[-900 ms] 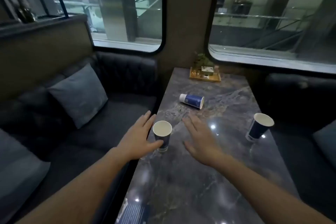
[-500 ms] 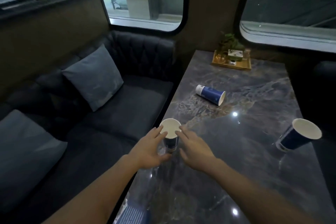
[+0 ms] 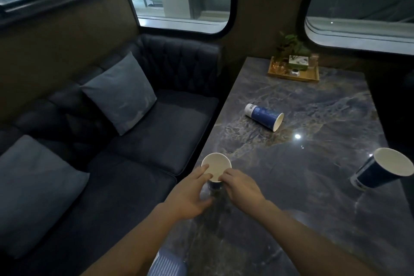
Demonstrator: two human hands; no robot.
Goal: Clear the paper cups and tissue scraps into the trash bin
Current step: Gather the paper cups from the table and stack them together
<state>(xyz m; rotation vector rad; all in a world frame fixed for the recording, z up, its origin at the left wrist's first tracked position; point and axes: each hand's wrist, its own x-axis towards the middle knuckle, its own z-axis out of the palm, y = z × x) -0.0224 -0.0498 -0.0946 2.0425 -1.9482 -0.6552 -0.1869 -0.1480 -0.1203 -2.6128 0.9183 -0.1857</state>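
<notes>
Three blue paper cups with white insides are on the dark marble table (image 3: pixel 313 186). The nearest cup (image 3: pixel 216 166) stands upright at the table's left edge. My left hand (image 3: pixel 190 195) grips its left side and my right hand (image 3: pixel 240 186) its right side, fingertips at the rim. A second cup (image 3: pixel 264 116) lies on its side mid-table, mouth toward the right. The third cup (image 3: pixel 380 170) stands near the right edge. No tissue scraps or trash bin are in view.
A wooden tray (image 3: pixel 293 75) with a small plant and glasses sits at the table's far end under the window. A dark sofa (image 3: pixel 156 132) with two grey cushions runs along the left. A blue ribbed object (image 3: pixel 167 265) shows at the bottom edge.
Both hands went from spread open beside the near cup to closing on it from either side. The head camera moved forward and tilted down.
</notes>
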